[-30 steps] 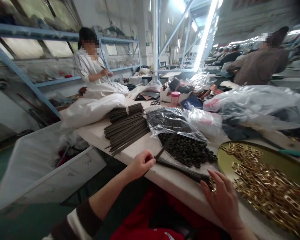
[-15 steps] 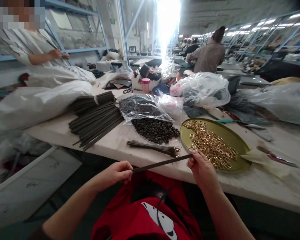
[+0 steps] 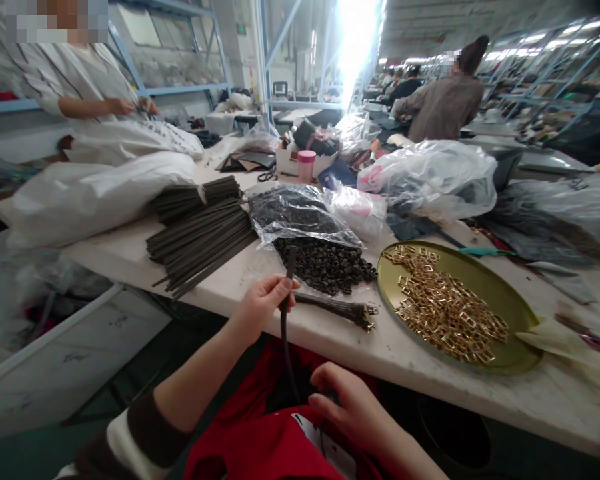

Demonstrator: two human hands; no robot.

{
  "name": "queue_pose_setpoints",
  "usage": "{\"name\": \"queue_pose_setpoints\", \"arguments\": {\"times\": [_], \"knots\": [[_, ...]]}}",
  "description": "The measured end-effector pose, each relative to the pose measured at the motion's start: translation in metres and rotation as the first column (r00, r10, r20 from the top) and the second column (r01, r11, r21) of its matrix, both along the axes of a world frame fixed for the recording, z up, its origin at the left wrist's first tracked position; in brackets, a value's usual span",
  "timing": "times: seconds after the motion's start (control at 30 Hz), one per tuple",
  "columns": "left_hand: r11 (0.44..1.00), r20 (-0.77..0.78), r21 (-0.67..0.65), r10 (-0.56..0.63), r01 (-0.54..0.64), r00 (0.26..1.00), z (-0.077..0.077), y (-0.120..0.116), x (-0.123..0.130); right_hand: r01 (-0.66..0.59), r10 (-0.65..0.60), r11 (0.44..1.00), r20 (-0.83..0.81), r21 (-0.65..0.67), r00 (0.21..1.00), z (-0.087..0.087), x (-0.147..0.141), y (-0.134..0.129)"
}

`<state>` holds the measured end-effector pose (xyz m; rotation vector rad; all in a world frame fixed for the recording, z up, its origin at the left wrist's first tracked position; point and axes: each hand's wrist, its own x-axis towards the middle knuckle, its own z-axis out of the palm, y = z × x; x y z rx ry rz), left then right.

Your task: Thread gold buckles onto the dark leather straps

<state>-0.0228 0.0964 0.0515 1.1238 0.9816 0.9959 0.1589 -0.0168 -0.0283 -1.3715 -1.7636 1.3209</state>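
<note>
Pinched in my left hand (image 3: 266, 308) is a dark strap (image 3: 286, 337), its short end pointing up and its long part hanging toward my lap. My right hand (image 3: 347, 398) is low near my lap, right of the strap, with fingers curled and thumb apart; nothing shows between them. Behind my left hand lies a pile of small dark rings (image 3: 325, 265). A small bundle of straps (image 3: 335, 305) with gold buckles at its end rests near the table edge. Gold buckles (image 3: 453, 310) fill much of a round olive tray (image 3: 523, 327) on the right.
Large bundles of dark straps (image 3: 205, 237) lie left on the white table (image 3: 225, 287). A clear bag (image 3: 305, 213) covers part of the rings. Further back are a pink-lidded jar (image 3: 306, 165) and plastic bags (image 3: 430, 177). A person (image 3: 95, 87) stands at the far left, another (image 3: 445, 97) behind.
My left hand has risen, turning the strap from nearly level to upright. My right hand has let go of the strap's end and dropped toward my lap. The view has shifted slightly.
</note>
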Motion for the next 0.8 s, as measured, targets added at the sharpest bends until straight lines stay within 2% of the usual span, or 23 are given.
{"name": "queue_pose_setpoints", "arguments": {"times": [0.07,0.17,0.27,0.33,0.43,0.53,0.6,0.7,0.73,0.8], "knots": [[0.981,-0.168,0.040,-0.180,0.190,0.969,0.001,-0.006,0.017,0.100,-0.099,0.995,-0.085,0.013,0.991,0.019,0.008,0.016],[0.903,-0.277,-0.046,-0.422,0.426,0.863,0.000,-0.015,0.033,0.305,-0.286,0.952,-0.305,0.015,0.909,0.043,0.021,0.040],[0.833,-0.182,-0.168,-0.551,0.527,0.814,-0.004,-0.022,0.041,0.399,-0.388,0.915,-0.388,-0.057,0.836,0.049,0.027,0.055],[0.806,-0.016,-0.248,-0.559,0.538,0.829,-0.009,-0.025,0.044,0.411,-0.463,0.886,-0.477,-0.217,0.747,0.043,0.026,0.059],[0.772,0.207,-0.347,-0.491,0.532,0.846,-0.018,-0.027,0.047,0.317,-0.601,0.793,-0.584,-0.520,0.546,0.031,0.021,0.060],[0.763,0.302,-0.363,-0.447,0.535,0.842,-0.025,-0.027,0.050,0.118,-0.688,0.690,-0.596,-0.715,0.415,0.022,0.017,0.060],[0.760,0.334,-0.364,-0.433,0.538,0.837,-0.029,-0.025,0.053,0.009,-0.723,0.635,-0.590,-0.773,0.360,0.019,0.015,0.062],[0.749,0.352,-0.393,-0.414,0.534,0.840,-0.033,-0.022,0.055,-0.079,-0.761,0.576,-0.569,-0.813,0.312,0.017,0.015,0.064],[0.743,0.353,-0.401,-0.413,0.535,0.839,-0.033,-0.021,0.055,-0.086,-0.763,0.575,-0.571,-0.814,0.303,0.016,0.016,0.065],[0.731,0.355,-0.406,-0.426,0.548,0.832,-0.035,-0.019,0.054,-0.055,-0.751,0.608,-0.596,-0.792,0.285,0.014,0.018,0.065]]}}
